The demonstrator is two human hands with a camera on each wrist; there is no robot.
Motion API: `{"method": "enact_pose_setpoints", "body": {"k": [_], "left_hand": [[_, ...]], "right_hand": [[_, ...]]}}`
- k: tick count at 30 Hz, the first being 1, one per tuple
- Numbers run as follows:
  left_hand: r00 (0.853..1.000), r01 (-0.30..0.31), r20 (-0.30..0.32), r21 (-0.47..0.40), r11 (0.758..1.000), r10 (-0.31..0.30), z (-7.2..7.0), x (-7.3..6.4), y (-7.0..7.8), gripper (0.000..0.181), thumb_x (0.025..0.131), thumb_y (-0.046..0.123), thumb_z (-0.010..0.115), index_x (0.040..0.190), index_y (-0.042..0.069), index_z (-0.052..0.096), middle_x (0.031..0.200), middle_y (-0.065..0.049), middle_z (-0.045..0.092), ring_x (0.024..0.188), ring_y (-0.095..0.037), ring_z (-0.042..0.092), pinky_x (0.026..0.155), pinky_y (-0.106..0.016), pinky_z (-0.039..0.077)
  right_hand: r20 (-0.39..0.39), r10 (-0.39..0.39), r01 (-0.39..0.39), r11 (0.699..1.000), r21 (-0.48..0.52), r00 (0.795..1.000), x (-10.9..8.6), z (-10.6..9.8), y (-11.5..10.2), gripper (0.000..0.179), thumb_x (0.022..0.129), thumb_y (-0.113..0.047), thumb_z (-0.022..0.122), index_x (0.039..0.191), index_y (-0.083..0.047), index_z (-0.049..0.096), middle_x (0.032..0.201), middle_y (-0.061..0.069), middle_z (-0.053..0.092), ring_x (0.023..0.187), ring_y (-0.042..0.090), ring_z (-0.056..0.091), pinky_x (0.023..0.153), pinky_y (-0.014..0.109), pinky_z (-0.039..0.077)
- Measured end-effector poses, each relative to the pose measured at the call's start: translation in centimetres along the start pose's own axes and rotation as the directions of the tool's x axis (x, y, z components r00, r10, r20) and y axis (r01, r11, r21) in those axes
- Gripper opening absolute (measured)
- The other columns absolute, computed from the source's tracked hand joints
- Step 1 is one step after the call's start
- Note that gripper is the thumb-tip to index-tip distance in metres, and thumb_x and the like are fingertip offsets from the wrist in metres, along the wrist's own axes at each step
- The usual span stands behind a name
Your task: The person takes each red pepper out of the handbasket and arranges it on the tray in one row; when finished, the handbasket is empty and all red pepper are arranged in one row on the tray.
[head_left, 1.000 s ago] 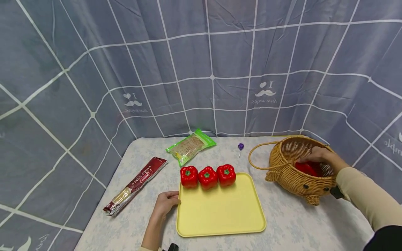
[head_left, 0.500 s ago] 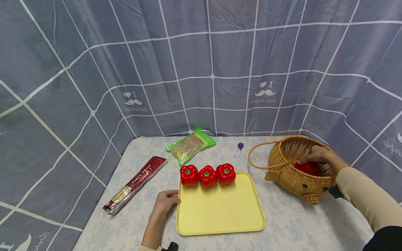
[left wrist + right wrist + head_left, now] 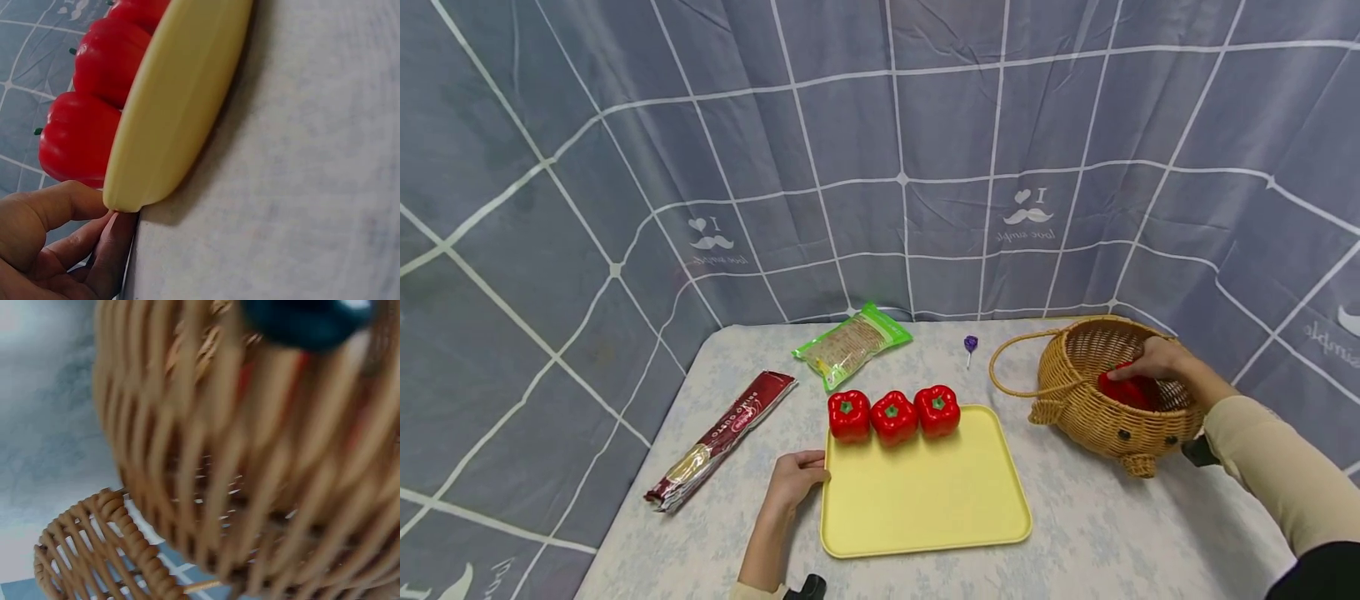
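My left hand (image 3: 793,483) pinches the left rim of a yellow tray (image 3: 925,508); thumb and fingers meet at that rim in the left wrist view. Three glossy red bell peppers (image 3: 894,418) stand in a row along the tray's far edge, green stems visible. At the right, my right hand (image 3: 1157,360) reaches inside a wicker basket (image 3: 1082,417) with an animal face. Its fingers grip a red bell pepper (image 3: 1131,390), partly covered by the hand and the basket's rim. In the right wrist view, the basket's woven wall (image 3: 250,456) hides the hand.
A long dark-red foil packet (image 3: 722,442) lies left of the tray. Behind the peppers is a green-edged clear bag (image 3: 853,343). A purple lollipop (image 3: 971,343) lies near the basket's looped handle (image 3: 1000,362). A grey checked curtain (image 3: 865,142) encloses the table.
Inside the basket, my right hand has shifted slightly and the red bell pepper has turned under its fingers. The left hand stays on the tray rim. The head view has moved slightly.
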State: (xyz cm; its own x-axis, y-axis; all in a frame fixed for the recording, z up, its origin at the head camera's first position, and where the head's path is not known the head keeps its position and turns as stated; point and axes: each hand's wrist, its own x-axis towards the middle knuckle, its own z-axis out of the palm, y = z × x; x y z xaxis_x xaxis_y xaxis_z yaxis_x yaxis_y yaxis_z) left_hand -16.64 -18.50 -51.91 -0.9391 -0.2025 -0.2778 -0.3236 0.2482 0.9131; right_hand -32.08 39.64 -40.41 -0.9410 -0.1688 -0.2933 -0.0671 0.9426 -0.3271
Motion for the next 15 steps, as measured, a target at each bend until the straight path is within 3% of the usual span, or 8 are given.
{"method": "enact_pose_setpoints", "body": {"k": [5, 8, 11, 13, 15], "left_hand": [[1.0, 0.009, -0.008, 0.006, 1.0, -0.009, 0.1, 0.0, 0.1, 0.038, 0.076, -0.005, 0.069, 0.113, -0.012, 0.065, 0.093, -0.016, 0.072, 0.078, -0.012, 0.064, 0.067, -0.022, 0.053], [1.0, 0.005, -0.009, 0.001, 1.0, -0.005, 0.2, 0.0, 0.0, 0.038, 0.077, -0.005, 0.068, 0.113, -0.013, 0.065, 0.094, -0.018, 0.072, 0.078, -0.012, 0.065, 0.068, -0.023, 0.054], [1.0, 0.002, -0.013, -0.006, 1.0, -0.002, 0.2, 0.0, -0.1, 0.037, 0.077, -0.006, 0.067, 0.113, -0.013, 0.065, 0.094, -0.017, 0.072, 0.078, -0.012, 0.065, 0.068, -0.023, 0.054], [1.0, 0.003, -0.015, -0.009, 1.0, -0.003, 0.3, 0.0, -0.1, 0.037, 0.077, -0.006, 0.068, 0.113, -0.012, 0.065, 0.093, -0.016, 0.072, 0.078, -0.012, 0.065, 0.068, -0.023, 0.055], [1.0, -0.002, -0.012, -0.01, 1.0, 0.002, 0.2, 0.0, -0.2, 0.036, 0.077, -0.006, 0.067, 0.113, -0.013, 0.065, 0.093, -0.017, 0.072, 0.078, -0.012, 0.065, 0.068, -0.024, 0.055]], "right_hand": [[-0.042, -0.012, 0.014, 0.999, 0.031, 0.999, -0.1, -0.5, -0.9, 0.046, 0.08, -0.049, 0.072, 0.061, -0.01, 0.06, 0.056, -0.008, 0.045, 0.062, 0.012, 0.043, 0.057, 0.026, 0.037], [-0.064, -0.017, 0.019, 0.999, 0.033, 0.998, -0.5, -0.9, -1.6, 0.05, 0.08, -0.052, 0.071, 0.074, -0.002, 0.069, 0.061, -0.002, 0.053, 0.068, 0.019, 0.049, 0.062, 0.029, 0.041], [-0.091, 0.001, 0.003, 0.999, 0.04, 0.996, -1.2, -1.1, -2.2, 0.066, 0.08, -0.054, 0.07, 0.101, 0.009, 0.07, 0.084, 0.022, 0.068, 0.086, 0.038, 0.06, 0.075, 0.041, 0.051], [-0.109, 0.011, -0.006, 0.999, 0.045, 0.994, -1.8, -1.3, -2.5, 0.076, 0.081, -0.055, 0.07, 0.113, 0.014, 0.064, 0.105, 0.034, 0.065, 0.1, 0.048, 0.058, 0.082, 0.047, 0.051], [-0.127, 0.018, -0.011, 0.998, 0.062, 0.992, -2.2, -1.6, -2.7, 0.08, 0.081, -0.055, 0.07, 0.119, 0.015, 0.06, 0.112, 0.036, 0.063, 0.1, 0.047, 0.057, 0.08, 0.046, 0.051]]}}
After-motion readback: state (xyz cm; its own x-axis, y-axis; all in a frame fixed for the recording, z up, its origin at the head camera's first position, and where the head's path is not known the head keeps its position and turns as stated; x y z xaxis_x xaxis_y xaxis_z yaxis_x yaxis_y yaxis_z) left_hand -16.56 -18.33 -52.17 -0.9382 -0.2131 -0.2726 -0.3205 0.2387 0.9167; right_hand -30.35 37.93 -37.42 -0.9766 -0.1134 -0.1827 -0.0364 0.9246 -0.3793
